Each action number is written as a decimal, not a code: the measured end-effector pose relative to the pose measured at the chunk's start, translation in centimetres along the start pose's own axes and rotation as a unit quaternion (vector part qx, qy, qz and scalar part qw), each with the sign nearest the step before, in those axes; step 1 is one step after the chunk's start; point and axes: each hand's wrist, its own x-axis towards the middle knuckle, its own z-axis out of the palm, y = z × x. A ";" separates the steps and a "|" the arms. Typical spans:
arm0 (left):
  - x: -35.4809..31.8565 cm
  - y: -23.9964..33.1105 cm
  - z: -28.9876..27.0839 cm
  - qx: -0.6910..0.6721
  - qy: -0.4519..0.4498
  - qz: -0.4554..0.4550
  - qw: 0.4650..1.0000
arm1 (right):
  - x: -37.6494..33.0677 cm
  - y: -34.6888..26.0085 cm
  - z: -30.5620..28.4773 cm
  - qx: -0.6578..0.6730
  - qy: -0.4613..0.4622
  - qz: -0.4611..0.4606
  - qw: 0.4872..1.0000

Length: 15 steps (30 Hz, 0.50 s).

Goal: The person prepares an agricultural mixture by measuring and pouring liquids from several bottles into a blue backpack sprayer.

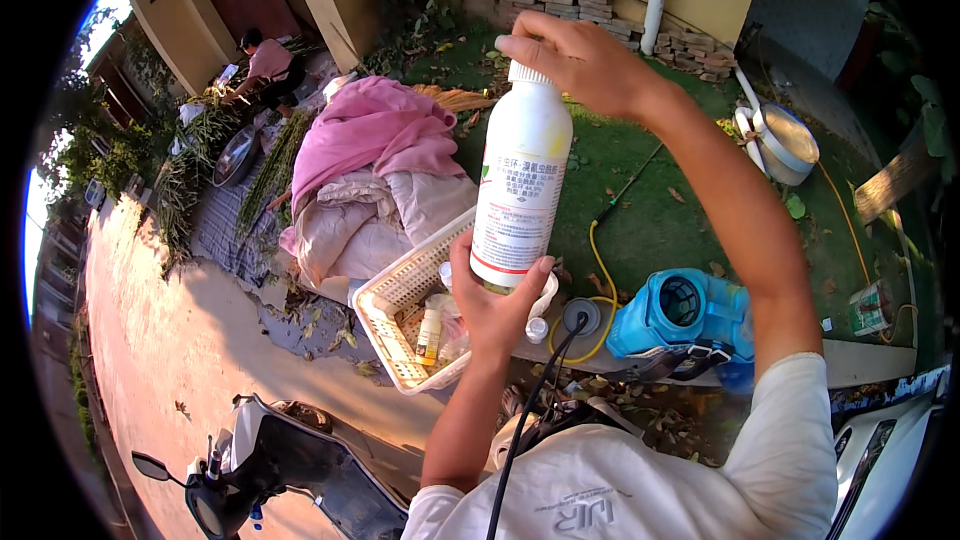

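A tall white plastic bottle (525, 160) with a printed label is held upright in front of me. My left hand (492, 305) grips it near its base, thumb and fingers around the lower end. Over the white screw cap (527, 73), the fingers of my right hand (580, 52) are closed. Below the bottle, a cream plastic basket (372, 302) holds a small bottle with a yellow label (429, 335) and clear plastic bags. A blue sprayer tank (640, 325) with a round opening on top stands to the right, beside a grey round lid (582, 314).
A yellow hose (598, 245) curves across the green ground. Pink and pale bedding (370, 130) is heaped beyond the basket. A scooter (250, 470) stands at the lower left, and a bucket (790, 145) at the far right. Another person (270, 65) crouches at the far left among cut plants.
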 end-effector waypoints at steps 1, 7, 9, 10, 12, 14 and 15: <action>-0.3 0.4 0.3 0.002 0.001 -0.001 1.000 | -0.2 0.1 -0.3 0.016 0.000 -0.009 1.000; -1.6 2.3 1.3 0.015 0.011 0.011 1.000 | -1.2 -1.4 -1.7 0.024 0.001 -0.007 1.000; -1.7 2.9 1.5 0.012 0.013 0.011 1.000 | -1.4 -1.6 -1.9 0.024 0.007 -0.012 1.000; -1.8 3.1 1.5 0.018 0.013 0.013 1.000 | -1.6 -1.7 -1.9 0.032 0.009 -0.014 0.999; -1.9 3.1 1.6 0.030 0.013 0.018 0.999 | -1.7 -1.7 -1.9 0.043 0.011 -0.016 0.999; -2.0 3.1 1.6 0.036 0.016 0.016 0.999 | -1.7 -1.7 -1.8 0.049 0.008 -0.018 0.999; -2.0 3.0 1.5 0.038 0.018 0.015 0.999 | -1.8 -1.6 -1.8 0.046 0.008 -0.019 0.999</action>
